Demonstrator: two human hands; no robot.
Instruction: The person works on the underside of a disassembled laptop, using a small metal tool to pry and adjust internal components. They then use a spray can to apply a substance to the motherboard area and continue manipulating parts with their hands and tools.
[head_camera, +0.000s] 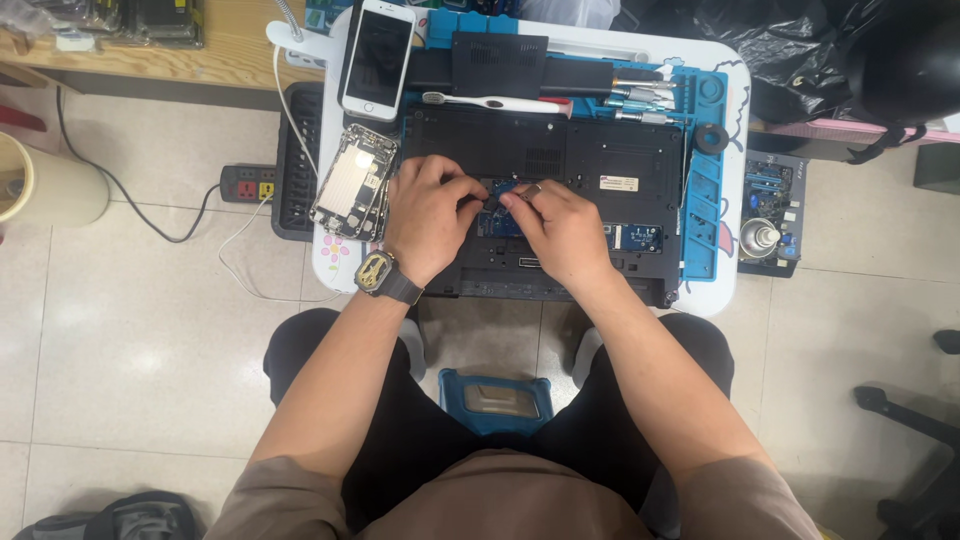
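Black plastic laptop (560, 180), flipped bottom-up, lies on our small white counter (722, 290) with both our hands on it.

We see our left hand (428, 215) and our right hand (560, 232) meet over an open slot in the middle of the laptop, where a small blue circuit board (500, 222) shows. Our fingertips are pressed close together on a tiny dark part there; we cannot tell what it is. Our left wrist wears a dark watch with a gold face (378, 272). Just left of our left hand lies an opened silver phone body (355, 182), and above it a white phone with a dark screen (378, 58). A white toothbrush (490, 101) rests just above the laptop, on a blue work mat (705, 200).
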